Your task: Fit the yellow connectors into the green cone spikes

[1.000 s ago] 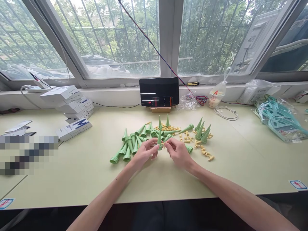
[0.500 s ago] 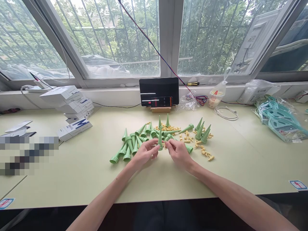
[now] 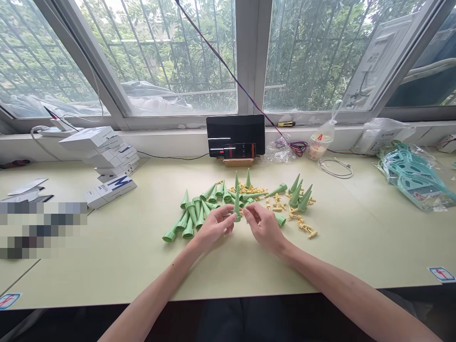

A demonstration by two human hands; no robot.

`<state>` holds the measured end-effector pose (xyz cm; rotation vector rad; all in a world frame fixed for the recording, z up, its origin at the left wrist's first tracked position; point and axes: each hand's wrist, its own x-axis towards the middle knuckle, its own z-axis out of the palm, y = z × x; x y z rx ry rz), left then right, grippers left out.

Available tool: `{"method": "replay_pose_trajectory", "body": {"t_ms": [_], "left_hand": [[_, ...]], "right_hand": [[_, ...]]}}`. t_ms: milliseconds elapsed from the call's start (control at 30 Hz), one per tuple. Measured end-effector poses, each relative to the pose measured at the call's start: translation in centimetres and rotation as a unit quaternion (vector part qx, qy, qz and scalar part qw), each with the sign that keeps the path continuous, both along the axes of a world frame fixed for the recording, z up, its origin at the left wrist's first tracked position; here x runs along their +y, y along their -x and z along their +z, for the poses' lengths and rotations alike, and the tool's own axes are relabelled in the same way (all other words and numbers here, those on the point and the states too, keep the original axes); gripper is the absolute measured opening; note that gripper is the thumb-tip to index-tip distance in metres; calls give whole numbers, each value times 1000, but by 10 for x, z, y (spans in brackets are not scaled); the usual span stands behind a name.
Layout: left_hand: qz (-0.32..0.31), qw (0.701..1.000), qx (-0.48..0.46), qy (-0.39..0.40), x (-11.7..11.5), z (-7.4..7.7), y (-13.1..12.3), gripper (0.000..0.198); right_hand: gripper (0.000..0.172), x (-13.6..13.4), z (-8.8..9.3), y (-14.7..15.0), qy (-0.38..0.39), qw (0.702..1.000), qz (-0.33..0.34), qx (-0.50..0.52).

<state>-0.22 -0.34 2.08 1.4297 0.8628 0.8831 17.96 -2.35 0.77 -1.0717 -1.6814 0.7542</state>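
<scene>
Upright between the fingers of my left hand [image 3: 216, 225] is a green plastic watering spike [image 3: 237, 205], its point upward and its ribbed cap end at the bottom. A small yellow valve [image 3: 241, 213] sticks out of the right side of that cap end. My right hand [image 3: 264, 225] is closed in a pinch at this valve, its fingertips partly hiding it. Many more green spikes [image 3: 192, 211] lie heaped beside my left hand. To the right, several spikes [image 3: 302, 197] stand upright among loose yellow valves [image 3: 305, 229], with more valves [image 3: 251, 189] behind my hands.
A black tablet [image 3: 235, 126] with a phone [image 3: 239, 150] leans on a cardboard stand at the back. White boxes [image 3: 107, 152] are stacked at left. A bagged cup [image 3: 319, 142], a coiled white cable [image 3: 335, 168] and wrapped teal plastic parts [image 3: 415, 175] lie at right.
Both hands stay almost in place around the spike. My right fingertips have shifted very slightly at the yellow valve, and the spike has risen a touch.
</scene>
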Motion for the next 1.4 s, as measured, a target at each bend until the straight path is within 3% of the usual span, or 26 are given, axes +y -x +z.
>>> {"method": "replay_pose_trajectory", "body": {"t_ms": [567,1133,1400], "left_hand": [[8,999,33,-1,0,0,1,41],[-22,996,81,-41,3,-19,7,47],[-29,994,84,-67,2,-17,5,43]], "right_hand": [[24,4,-9,-2,-35,999,-2,-40],[38,1,-4,-3,29,1000,7,-3],[39,-1,0,-2,78,996,10,35]]}}
